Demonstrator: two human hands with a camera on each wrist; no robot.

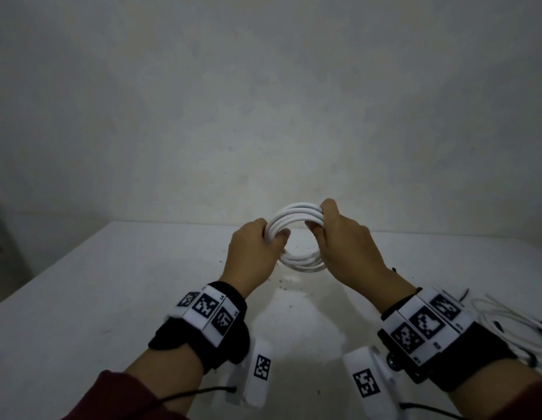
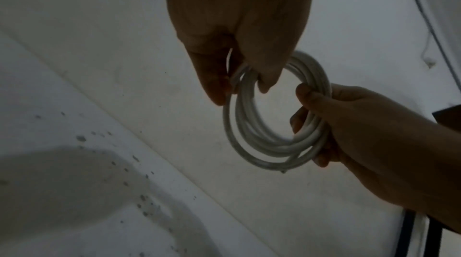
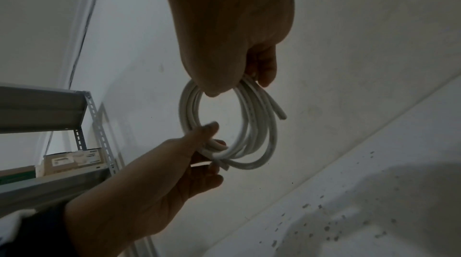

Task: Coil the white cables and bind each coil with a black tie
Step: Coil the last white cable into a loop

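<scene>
A white cable wound into a round coil [image 1: 297, 218] of several loops hangs above the white table [image 1: 81, 298]. My left hand [image 1: 257, 244] grips the coil's left side, thumb across the strands. My right hand [image 1: 339, 234] pinches its upper right side. In the left wrist view the coil [image 2: 262, 148] is held between both hands, the left hand [image 2: 239, 44] above and the right hand [image 2: 361, 123] from the right. In the right wrist view a loose cable end [image 3: 279, 112] sticks out of the coil [image 3: 262, 143] just below my right hand [image 3: 237, 44]. No black tie shows on this coil.
More white cables [image 1: 512, 322] with dark bits among them lie at the table's right edge behind my right wrist. A plain wall stands just behind the table. A metal shelf [image 3: 49, 113] with boxes stands to the left. Dark specks [image 1: 287, 280] dot the table under the coil.
</scene>
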